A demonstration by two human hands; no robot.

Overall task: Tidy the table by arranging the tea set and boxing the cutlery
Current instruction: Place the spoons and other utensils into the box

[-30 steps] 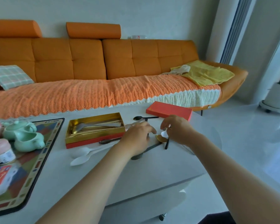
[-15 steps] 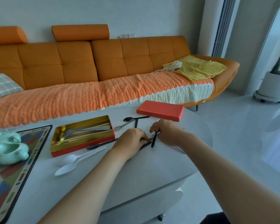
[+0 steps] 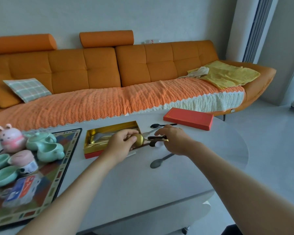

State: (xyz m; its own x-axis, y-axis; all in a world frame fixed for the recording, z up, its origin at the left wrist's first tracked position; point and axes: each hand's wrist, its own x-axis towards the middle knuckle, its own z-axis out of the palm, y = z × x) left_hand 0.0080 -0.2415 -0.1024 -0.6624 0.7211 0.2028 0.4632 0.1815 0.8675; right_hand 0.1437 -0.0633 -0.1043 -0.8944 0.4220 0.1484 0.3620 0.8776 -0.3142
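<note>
Cutlery (image 3: 140, 139) now raised off table (image 3: 143, 187) in left hand (image 3: 121, 146) and right hand (image 3: 175, 141).

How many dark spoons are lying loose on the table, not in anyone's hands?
2. A black spoon lies beside the red lid; a grey spoon lies by the right hand, which may hide more.
</note>
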